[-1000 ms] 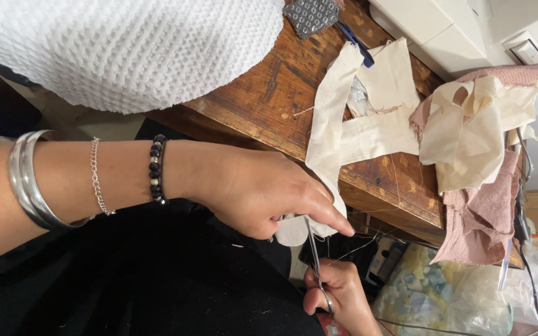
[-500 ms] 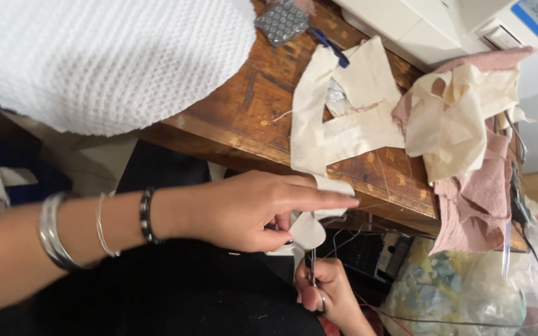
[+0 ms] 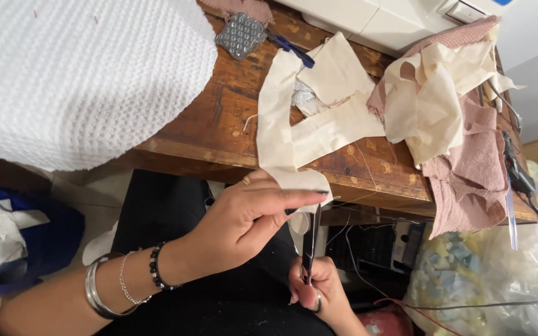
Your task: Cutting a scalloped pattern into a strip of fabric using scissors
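scissors (image 3: 310,239): shiny metal | strip (image 3: 276,134): matt cream cloth (woven) | table (image 3: 210,134): worn wood

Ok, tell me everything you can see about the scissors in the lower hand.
The scissors look like dark metal, slim and long, standing nearly upright below the wooden table edge. The right hand grips the handles from below, which its fingers mostly hide. The blades point up at the end of a cream fabric strip that the left hand pinches just above. Whether the blades are open cannot be told.

bag (image 3: 468,280): clear plastic, lower right below table edge | blue label (image 3: 502,2): top right, on white machine
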